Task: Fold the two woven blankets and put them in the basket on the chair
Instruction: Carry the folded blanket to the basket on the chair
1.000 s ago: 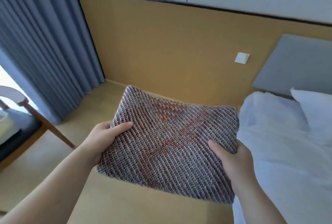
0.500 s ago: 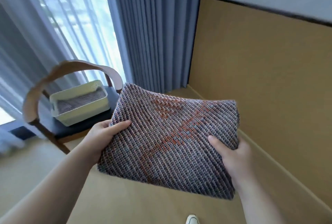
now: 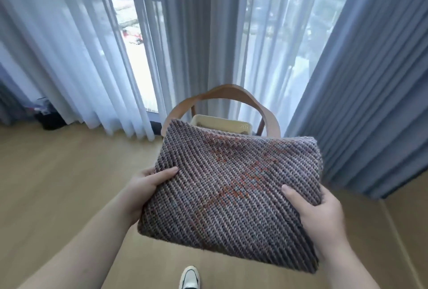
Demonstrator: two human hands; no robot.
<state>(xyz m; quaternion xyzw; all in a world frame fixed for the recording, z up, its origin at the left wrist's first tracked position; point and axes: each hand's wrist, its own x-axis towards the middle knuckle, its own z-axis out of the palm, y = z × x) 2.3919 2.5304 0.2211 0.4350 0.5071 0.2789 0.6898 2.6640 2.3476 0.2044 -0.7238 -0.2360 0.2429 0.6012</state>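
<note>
A folded woven blanket (image 3: 234, 186), grey-purple with an orange diamond pattern, is held flat in the air in front of me. My left hand (image 3: 148, 186) grips its left edge with the thumb on top. My right hand (image 3: 317, 210) grips its right edge the same way. Behind the blanket stands a wooden chair (image 3: 222, 96) with a curved back. A cream basket (image 3: 222, 124) sits on its seat; only the far rim shows, the rest is hidden by the blanket. What lies inside the basket cannot be made out.
Sheer white curtains (image 3: 81, 57) hang over the window behind the chair, with a blue-grey curtain (image 3: 370, 80) at the right. The wooden floor (image 3: 58, 184) spreads left. A dark object (image 3: 48, 115) sits at the curtain foot at left. My shoe (image 3: 190, 278) shows at the bottom.
The view has swung left from the bed and wall panel to face the window. The chair and basket now sit straight ahead behind the blanket. Both hands keep the same grip.
</note>
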